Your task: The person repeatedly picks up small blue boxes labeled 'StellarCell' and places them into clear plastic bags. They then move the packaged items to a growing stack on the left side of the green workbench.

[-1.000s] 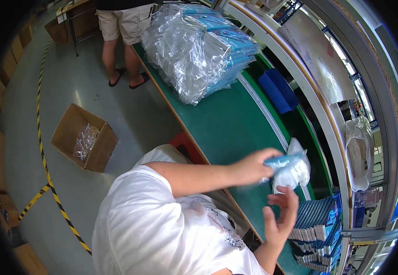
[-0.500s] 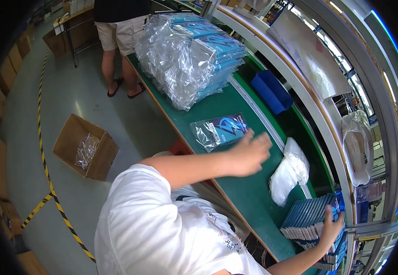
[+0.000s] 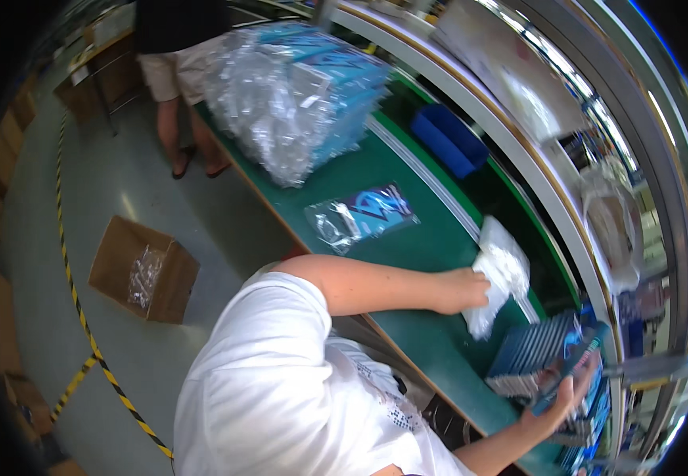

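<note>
- Nearest in, the right hand [image 3: 570, 390] curls its fingers around one slim blue packet [image 3: 572, 366], lifting it by its upper edge off the stack of blue packets [image 3: 536, 358] at the near right end of the table.
- My read: the packet wants peeling off singly here, thumb on the face and fingers behind, so the next one in the stack does not ride up with it.
- A little farther along, the left hand [image 3: 461, 290] is pressed against the bundle of clear bags [image 3: 498, 274], fingers closed on its near edge; the bundle lies on the green table [image 3: 407, 254], just beside the raised rail.
- To do this well, I judge the left hand should pinch only the top bag and open its mouth toward the right hand; thin film clings, so two bags may come up together.
- Farther left, one bagged blue packet [image 3: 362, 216] lies flat on the green, well apart from both hands.
- Beyond it, a heap of bagged packets [image 3: 292, 95] fills the far end, with a blue tray [image 3: 448, 140] to its right.
- On the floor at left sits an open cardboard box [image 3: 144, 270]; another person's legs [image 3: 181, 127] stand at the far end.
</note>
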### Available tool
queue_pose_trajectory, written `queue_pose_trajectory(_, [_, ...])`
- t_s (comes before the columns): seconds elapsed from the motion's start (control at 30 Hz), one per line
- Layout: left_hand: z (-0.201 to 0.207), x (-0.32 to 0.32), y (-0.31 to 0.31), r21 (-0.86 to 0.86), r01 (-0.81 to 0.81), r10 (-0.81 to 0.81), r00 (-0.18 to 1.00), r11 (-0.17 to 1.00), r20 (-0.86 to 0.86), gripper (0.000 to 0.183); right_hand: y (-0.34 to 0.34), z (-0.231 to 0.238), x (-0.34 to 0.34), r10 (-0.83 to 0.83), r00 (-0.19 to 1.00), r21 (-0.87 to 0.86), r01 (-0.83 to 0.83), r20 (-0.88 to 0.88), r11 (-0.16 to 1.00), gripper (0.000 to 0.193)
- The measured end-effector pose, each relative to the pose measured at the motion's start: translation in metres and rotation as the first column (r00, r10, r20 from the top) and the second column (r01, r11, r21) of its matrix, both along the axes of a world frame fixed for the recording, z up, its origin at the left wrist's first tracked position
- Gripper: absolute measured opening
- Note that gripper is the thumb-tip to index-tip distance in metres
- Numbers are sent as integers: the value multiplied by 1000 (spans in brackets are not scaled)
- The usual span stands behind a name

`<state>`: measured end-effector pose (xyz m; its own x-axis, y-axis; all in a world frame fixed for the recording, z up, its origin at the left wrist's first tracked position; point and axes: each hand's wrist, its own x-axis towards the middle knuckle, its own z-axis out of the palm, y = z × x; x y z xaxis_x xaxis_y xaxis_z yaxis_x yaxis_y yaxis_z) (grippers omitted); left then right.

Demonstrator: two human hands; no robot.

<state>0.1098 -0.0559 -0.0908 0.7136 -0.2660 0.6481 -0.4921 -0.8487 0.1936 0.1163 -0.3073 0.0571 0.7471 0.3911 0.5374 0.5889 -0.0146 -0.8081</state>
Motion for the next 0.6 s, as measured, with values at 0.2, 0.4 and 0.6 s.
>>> queue_pose_trajectory(0.2, [14, -4, 0, -129, -54, 31, 985, 990, -172, 8, 22, -93, 19, 644, 288, 600, -235, -708, 765, 64])
queue_pose_trajectory(0.4, [21, 1, 0, -369, 60, -76, 997, 927, -29, 12, 37, -103, 12, 602, 238, 531, -304, -762, 791, 61])
queue_pose_trajectory(0.6, [27, -5, 3, -570, -172, -118, 892, 804, -436, 14, 41, -111, 24, 569, 273, 516, -244, -776, 821, 58])
